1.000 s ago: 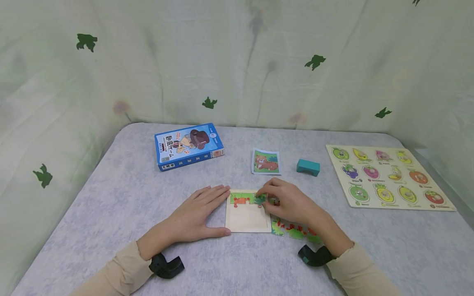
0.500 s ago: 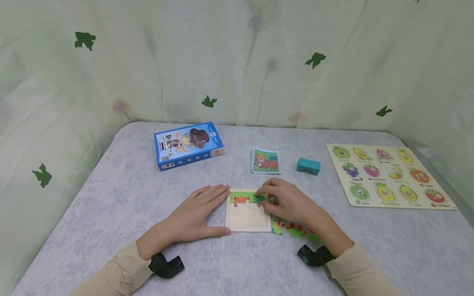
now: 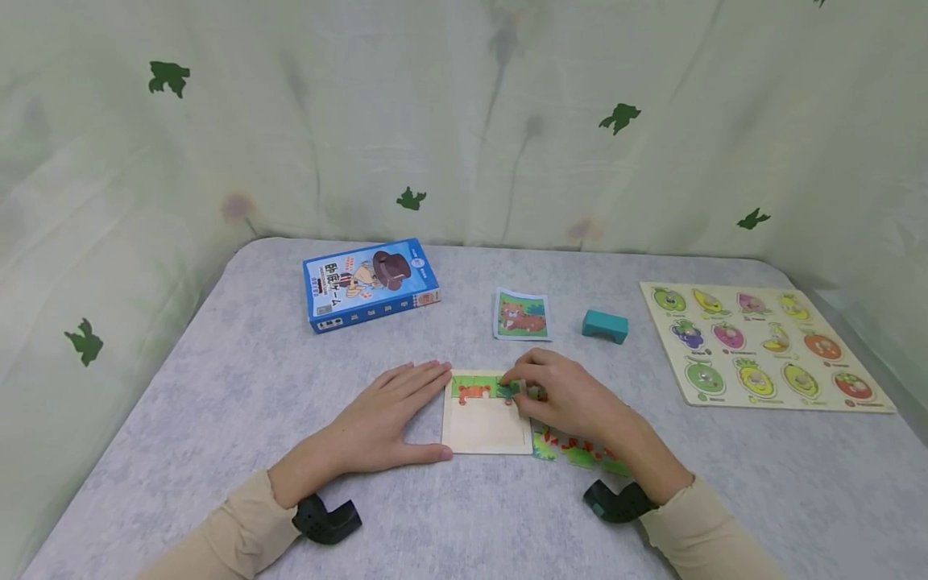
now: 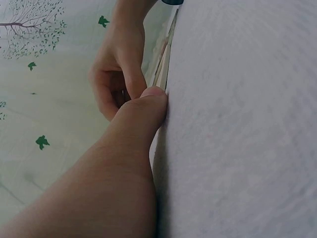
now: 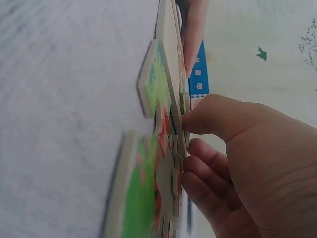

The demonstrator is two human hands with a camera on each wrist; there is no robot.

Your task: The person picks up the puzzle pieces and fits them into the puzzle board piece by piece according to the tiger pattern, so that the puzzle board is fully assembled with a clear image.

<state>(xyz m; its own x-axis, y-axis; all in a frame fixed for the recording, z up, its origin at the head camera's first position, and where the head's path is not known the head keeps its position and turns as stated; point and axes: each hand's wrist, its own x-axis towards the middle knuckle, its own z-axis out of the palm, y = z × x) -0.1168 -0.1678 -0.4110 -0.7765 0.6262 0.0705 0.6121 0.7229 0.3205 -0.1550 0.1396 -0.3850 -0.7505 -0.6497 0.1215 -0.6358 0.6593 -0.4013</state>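
A square wooden puzzle tray (image 3: 486, 431) lies on the table, its upper row filled with green and orange pieces (image 3: 473, 391) and its lower part bare wood. My left hand (image 3: 384, 423) rests along the tray's left side, fingers straight and thumb tip at the near left corner. At the tray's upper right, my right hand (image 3: 561, 391) pinches a puzzle piece (image 3: 507, 391) with a dark green leaf between thumb and index finger. Several loose pieces (image 3: 580, 456) lie by the tray's right side, partly hidden under the right forearm; one loose piece (image 5: 158, 79) touches the tray's edge in the right wrist view.
Behind the tray lies a tiger picture card (image 3: 522, 316), with a teal arch block (image 3: 605, 326) to its right. A blue game box (image 3: 371, 286) sits at the back left. On the right is a wooden fruit board (image 3: 761, 350). Patterned cloth (image 3: 464, 121) hangs behind the table.
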